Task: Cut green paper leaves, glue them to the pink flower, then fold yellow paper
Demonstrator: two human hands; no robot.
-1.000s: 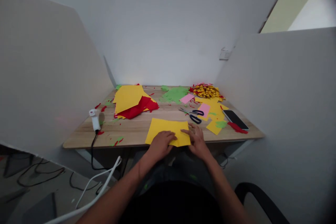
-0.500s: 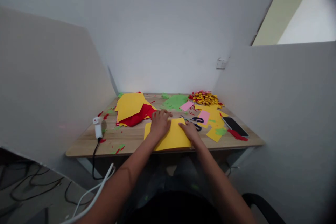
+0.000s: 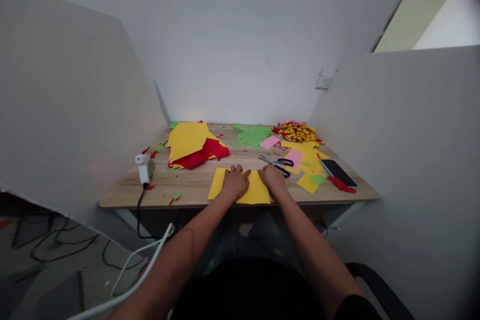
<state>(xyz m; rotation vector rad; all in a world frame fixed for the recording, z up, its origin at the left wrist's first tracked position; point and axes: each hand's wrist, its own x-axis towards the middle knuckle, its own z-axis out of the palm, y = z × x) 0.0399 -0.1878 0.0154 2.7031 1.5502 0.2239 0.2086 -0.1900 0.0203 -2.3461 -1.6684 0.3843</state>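
A sheet of yellow paper [image 3: 255, 194] lies at the front edge of the table. My left hand [image 3: 236, 182] rests flat on its middle, fingers apart and pointing away from me. At the upper right corner, my right hand [image 3: 272, 177] has its fingers bent round the paper's edge; the fingertips are partly hidden. Just beyond the right hand are scissors [image 3: 277, 162] with dark handles, their blades parted and pointing left.
Yellow sheets [image 3: 187, 142] and crumpled red paper [image 3: 202, 154] lie at the back left. Green paper [image 3: 255, 136], pink pieces [image 3: 294, 158] and a pile of folded yellow bits [image 3: 298, 132] sit farther back. A phone [image 3: 338, 173] is at right, a white corded device [image 3: 143, 169] at left.
The yellow paper now lies flatter along the table edge. My left hand has slid lower onto it, and my right hand has moved to its upper corner. The view has shifted slightly.
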